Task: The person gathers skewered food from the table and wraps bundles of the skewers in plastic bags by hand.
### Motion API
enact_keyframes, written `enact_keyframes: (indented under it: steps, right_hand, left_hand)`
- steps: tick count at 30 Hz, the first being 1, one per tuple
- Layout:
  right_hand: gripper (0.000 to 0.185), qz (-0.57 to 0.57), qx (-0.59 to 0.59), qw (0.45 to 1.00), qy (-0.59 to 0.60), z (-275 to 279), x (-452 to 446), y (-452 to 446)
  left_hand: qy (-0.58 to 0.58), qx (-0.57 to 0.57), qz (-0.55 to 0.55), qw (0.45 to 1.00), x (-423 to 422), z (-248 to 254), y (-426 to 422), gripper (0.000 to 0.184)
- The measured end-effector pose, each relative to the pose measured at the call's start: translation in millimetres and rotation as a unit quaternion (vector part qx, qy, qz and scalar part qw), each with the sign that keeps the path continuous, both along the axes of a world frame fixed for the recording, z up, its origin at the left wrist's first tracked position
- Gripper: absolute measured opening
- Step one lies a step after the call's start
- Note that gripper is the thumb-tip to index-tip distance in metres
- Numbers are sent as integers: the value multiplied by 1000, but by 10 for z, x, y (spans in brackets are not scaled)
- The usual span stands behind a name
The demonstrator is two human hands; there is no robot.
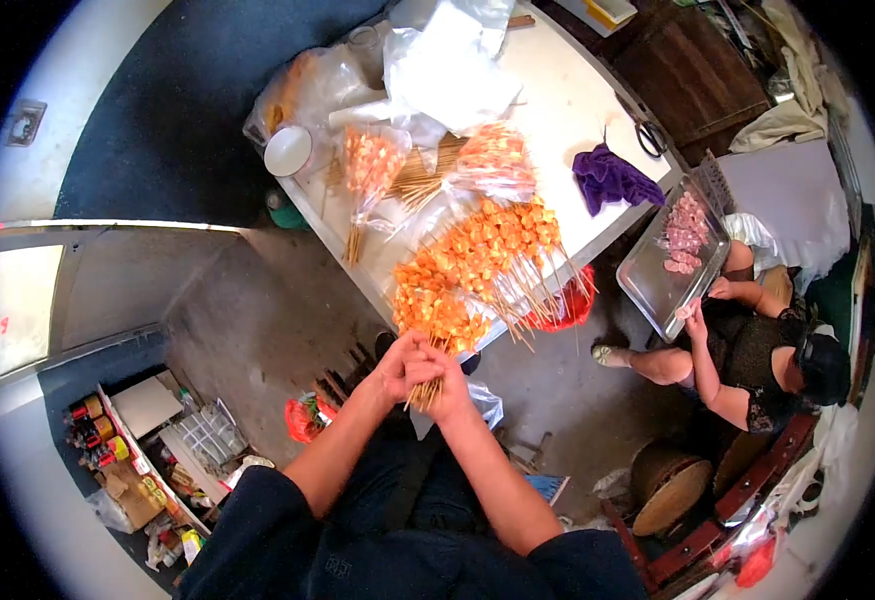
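Observation:
My left hand (398, 368) and my right hand (448, 385) are closed together around the stick ends of a bundle of skewers (450, 322) at the table's near edge. Orange food pieces cover the bundle's far end, which points away from me. Just beyond and to the right lies a wide row of similar orange skewers (508, 235), sticks pointing toward me. Further back are a bagged skewer bundle (373, 165) and a plastic-wrapped bundle (498, 160), with bare bamboo sticks (428, 175) between them.
The white table (568, 130) also bears plastic bags (448, 70), a white bowl (288, 151), a purple cloth (613, 180) and scissors (650, 138). A red bag (570, 300) hangs below its edge. At right, a seated person (748, 350) works over a metal tray (648, 265) with pink meat.

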State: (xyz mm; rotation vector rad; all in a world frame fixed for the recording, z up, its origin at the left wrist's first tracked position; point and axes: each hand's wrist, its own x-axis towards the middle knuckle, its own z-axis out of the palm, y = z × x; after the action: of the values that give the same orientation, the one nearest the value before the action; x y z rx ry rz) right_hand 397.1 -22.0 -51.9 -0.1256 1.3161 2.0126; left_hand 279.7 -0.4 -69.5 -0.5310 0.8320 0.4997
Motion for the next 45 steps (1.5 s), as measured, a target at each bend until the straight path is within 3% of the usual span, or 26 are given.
enact_keyframes:
  steps: [5,10,12,13,17,19,24,27,28,30,33,36,39,45]
  right_hand:
    - [15,119,39,985,-120,125,-4,-347]
    - [16,183,42,961,-203,326,-83,-463]
    - [16,204,21,950,-237,313,-147,-411]
    - [14,208,35,935,-284,276,-191,-353]
    - [16,140,4,980,-144,-2,-205,-187]
    - [16,152,19,975,-163,-19,-198,-178]
    - [20,205,11,956,-208,151,-100,-224]
    - [19,245,51,921,-297,421,-88,-353]
    - [17,272,60,903,-328,484,-89,-396]
    - [14,290,61,892,-340,542,-101,-443]
    - [10,381,114,775,-492,673,-187,-407]
    - [7,400,120,732,-538,452,-278,-320]
    - [2,415,100,742,-516,184,-366,-268]
    - [6,416,88,739,-523,65,-470,-230]
  left_hand:
    - [36,4,-163,986,-103,90,-270,44]
    - [95,33,-194,976,-86,344,-382,35]
    - [184,22,-193,964,-26,579,-244,40]
    - [120,20,-160,980,-111,362,-263,37]
    - [75,33,-124,989,-255,-121,-211,38]
    - [128,45,-172,976,-211,-118,-139,36]
    - [88,69,-201,973,-200,-146,-258,37]
    - [51,109,-208,971,-196,258,-331,38]
    - [103,123,-180,970,-121,255,-383,41]
    - [86,157,-202,963,-129,440,-410,44]
    - [50,193,-240,950,-206,343,-400,47]
    - [40,188,-229,954,-177,206,-378,46]
    - [37,133,-227,964,-236,130,-304,48]
    - [144,181,-274,934,-300,114,-260,48]
